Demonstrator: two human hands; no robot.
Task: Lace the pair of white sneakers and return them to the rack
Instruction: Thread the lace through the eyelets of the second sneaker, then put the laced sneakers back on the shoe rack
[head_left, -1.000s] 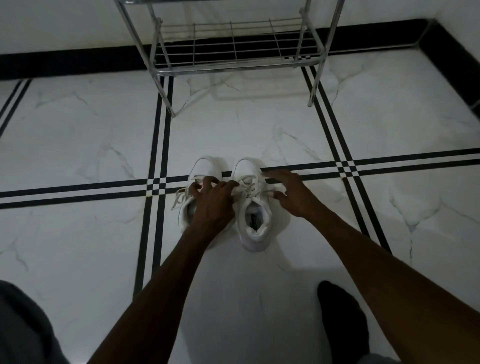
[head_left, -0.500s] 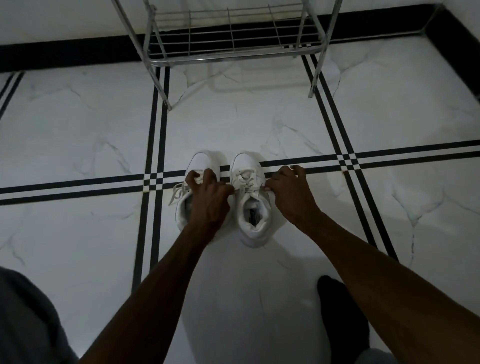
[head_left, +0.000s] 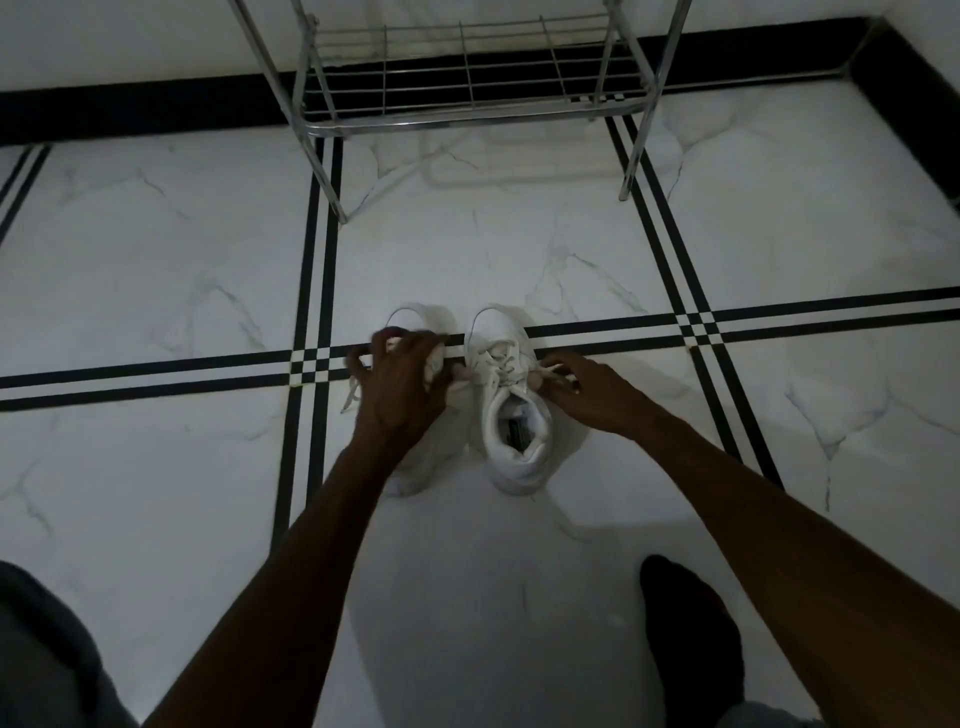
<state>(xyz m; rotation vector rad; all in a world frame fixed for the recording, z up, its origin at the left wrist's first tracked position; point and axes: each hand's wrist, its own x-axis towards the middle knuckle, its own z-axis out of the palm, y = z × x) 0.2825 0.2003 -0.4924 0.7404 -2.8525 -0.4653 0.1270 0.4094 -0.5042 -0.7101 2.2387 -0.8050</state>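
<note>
Sneakers (head_left: 511, 395) side by side before the rack (head_left: 467, 111): my left hand (head_left: 402, 384) and right hand (head_left: 587, 395) have drawn apart, each pinching a lace end, tightening.

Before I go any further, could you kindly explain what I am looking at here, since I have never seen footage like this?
There is no machine: a person wears a camera on the head, looking down at their own two arms. The left hand covers the left sneaker, fingers curled at its laces. The right hand pinches a lace end of the right sneaker. Both shoes stand on the marble floor, toes towards a metal rack whose lowest shelf is bare. The dark shape at bottom right is probably the person's foot.
</note>
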